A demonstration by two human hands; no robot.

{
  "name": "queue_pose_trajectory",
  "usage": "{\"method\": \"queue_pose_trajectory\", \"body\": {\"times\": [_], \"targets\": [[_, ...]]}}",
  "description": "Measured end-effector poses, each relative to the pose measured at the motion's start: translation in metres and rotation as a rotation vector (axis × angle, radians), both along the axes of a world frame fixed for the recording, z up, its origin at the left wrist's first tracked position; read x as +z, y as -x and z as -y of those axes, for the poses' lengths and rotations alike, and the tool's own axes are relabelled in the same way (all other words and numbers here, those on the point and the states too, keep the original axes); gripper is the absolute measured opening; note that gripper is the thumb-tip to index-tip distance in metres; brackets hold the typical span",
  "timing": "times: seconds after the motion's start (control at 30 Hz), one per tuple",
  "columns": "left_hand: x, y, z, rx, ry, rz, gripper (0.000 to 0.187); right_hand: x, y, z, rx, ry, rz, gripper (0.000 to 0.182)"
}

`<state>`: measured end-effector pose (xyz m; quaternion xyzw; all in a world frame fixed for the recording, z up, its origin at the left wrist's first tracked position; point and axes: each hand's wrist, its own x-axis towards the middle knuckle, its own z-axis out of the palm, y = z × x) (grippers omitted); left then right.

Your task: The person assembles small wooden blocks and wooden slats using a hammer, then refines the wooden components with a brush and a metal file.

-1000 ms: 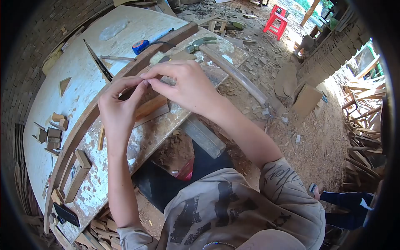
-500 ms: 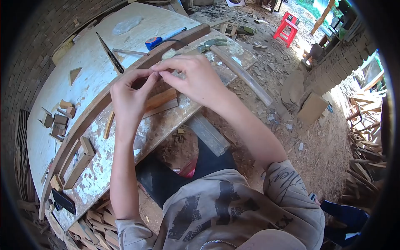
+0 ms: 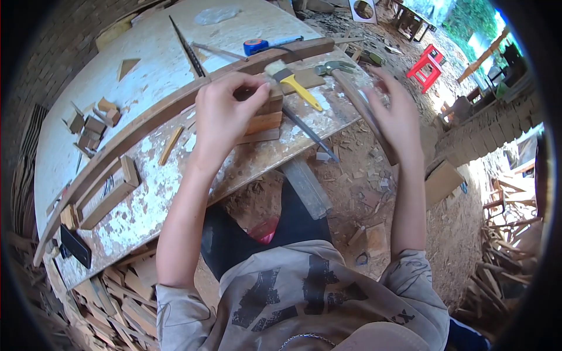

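Note:
My left hand (image 3: 228,111) is closed in a pinch over the small wooden blocks (image 3: 264,121) near the bench's edge; whatever is between its fingertips is too small to make out. Out to the right, my right hand (image 3: 395,111) has its fingers apart, above the handle of a claw hammer (image 3: 333,68). Between the hands lie a yellow-handled paintbrush (image 3: 301,91) and a dark metal file or chisel (image 3: 309,131). A long curved wooden piece (image 3: 175,104) runs along the bench behind my left hand.
On the pale bench (image 3: 158,52) lie a blue tape measure (image 3: 256,47), a wooden frame (image 3: 111,193), small block pieces (image 3: 91,130) and a phone (image 3: 75,245). A red stool (image 3: 427,68) stands on the littered floor. Scrap wood (image 3: 126,298) lies beneath the bench.
My hands, together before, are now apart; the right one has moved away to the right and opened. The brush and the dark tool are now uncovered. The view has shifted.

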<state>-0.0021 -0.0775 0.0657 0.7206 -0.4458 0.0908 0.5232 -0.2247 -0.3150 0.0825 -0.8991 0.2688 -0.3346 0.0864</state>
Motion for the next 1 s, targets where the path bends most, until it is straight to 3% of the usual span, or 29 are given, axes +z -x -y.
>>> {"method": "queue_pose_trajectory", "body": {"times": [0.13,0.23,0.53,1.0], "targets": [[-0.003,0.000,0.000,-0.010,0.024,-0.019,0.021,-0.037,0.043,0.043,-0.204,-0.045,-0.264,0.063],[-0.003,0.000,0.001,-0.016,0.028,-0.029,0.021,-0.043,0.051,0.033,-0.241,-0.304,-0.325,0.062],[-0.005,-0.001,0.000,-0.025,0.002,-0.046,0.020,-0.086,0.055,0.040,-0.145,-0.691,-0.167,0.058],[-0.004,0.002,0.002,-0.011,0.014,-0.085,0.020,-0.097,0.052,0.045,-0.142,-0.767,-0.149,0.066]]}}
